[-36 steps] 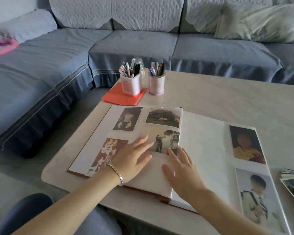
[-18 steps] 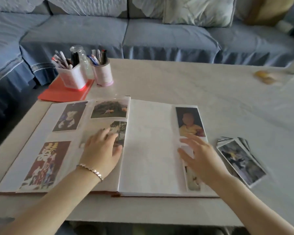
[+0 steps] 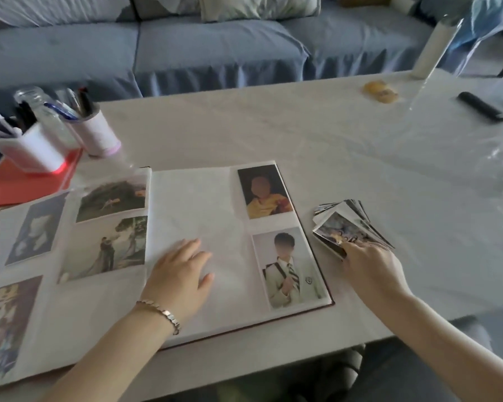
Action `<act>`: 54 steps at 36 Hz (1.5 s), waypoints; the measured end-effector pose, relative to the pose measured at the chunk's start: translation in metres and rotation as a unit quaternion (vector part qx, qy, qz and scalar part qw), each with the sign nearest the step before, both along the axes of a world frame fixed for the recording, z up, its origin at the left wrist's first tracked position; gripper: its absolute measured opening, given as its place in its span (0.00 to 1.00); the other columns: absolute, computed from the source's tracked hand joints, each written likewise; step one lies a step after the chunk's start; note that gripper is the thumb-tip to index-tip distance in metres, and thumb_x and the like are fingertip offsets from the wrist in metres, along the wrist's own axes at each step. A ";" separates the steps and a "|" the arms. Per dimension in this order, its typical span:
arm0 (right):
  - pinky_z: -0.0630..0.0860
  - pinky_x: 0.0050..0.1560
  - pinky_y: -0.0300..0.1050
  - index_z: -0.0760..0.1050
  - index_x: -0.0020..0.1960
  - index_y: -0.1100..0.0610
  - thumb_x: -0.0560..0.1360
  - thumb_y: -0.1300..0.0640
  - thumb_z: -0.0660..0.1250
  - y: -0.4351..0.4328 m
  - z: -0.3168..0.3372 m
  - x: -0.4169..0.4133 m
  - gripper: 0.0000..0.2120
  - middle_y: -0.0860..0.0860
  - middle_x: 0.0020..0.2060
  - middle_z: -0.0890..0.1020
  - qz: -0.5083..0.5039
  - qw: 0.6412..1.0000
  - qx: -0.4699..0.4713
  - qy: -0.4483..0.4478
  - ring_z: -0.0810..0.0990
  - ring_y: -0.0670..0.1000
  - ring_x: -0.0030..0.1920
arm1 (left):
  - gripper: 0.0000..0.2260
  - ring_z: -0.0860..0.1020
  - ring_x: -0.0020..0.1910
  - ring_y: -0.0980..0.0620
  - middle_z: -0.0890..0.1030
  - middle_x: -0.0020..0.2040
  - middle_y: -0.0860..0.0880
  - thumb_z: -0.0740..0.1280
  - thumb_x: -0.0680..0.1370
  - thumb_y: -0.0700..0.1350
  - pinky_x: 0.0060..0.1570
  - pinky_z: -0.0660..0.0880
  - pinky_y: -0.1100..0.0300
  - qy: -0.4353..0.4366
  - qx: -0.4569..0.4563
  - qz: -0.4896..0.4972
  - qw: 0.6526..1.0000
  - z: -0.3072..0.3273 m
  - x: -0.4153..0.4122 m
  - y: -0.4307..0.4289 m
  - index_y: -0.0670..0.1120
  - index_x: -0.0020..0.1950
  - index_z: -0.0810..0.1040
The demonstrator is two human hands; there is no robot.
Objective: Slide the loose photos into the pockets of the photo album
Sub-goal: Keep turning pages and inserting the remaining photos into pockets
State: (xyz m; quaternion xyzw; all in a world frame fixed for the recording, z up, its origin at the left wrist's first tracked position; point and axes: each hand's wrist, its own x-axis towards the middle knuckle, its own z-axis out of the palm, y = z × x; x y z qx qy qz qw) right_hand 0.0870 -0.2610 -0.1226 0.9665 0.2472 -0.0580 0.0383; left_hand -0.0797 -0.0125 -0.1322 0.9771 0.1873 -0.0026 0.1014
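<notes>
Photo album [image 3: 192,204] is lying open on the desk [image 3: 273,126]. The left hand [image 3: 180,274] rests flat on the blank part of the right page, fingers straight and relaxed. That page already has two portraits [image 3: 263,191] in its outer pockets. The pile of loose photos [image 3: 349,224] sits just beside the album's right edge. The right hand [image 3: 369,262] is on the near corner of the pile, fingertips touching the top photo. Honestly can't tell if it's actually pinching one or not, since the thumb's hidden.
</notes>
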 end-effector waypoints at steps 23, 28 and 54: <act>0.73 0.63 0.48 0.82 0.53 0.56 0.73 0.62 0.66 0.107 0.023 -0.085 0.10 0.50 0.55 0.82 0.451 0.814 0.367 -0.020 0.78 0.49 0.59 | 0.01 0.83 0.37 0.49 0.83 0.42 0.41 0.68 0.74 0.36 0.32 0.80 0.58 -0.216 -0.583 0.345 0.703 0.065 -0.013 -0.003 0.40 0.45 0.79; 0.67 0.66 0.46 0.79 0.58 0.53 0.72 0.59 0.70 0.137 0.028 -0.102 0.14 0.50 0.59 0.79 0.390 0.842 0.366 0.071 0.75 0.49 0.64 | 0.02 0.83 0.38 0.51 0.83 0.42 0.46 0.69 0.74 0.39 0.33 0.81 0.57 -0.289 -0.490 0.385 0.727 0.064 -0.049 0.031 0.45 0.43 0.79; 0.35 0.64 0.34 0.54 0.75 0.46 0.80 0.43 0.51 0.214 0.016 -0.163 0.25 0.45 0.76 0.44 0.376 0.895 0.167 0.172 0.38 0.47 0.75 | 0.02 0.80 0.41 0.46 0.81 0.38 0.49 0.70 0.74 0.41 0.46 0.79 0.45 -0.355 -0.256 0.517 0.736 0.033 -0.192 0.120 0.44 0.41 0.81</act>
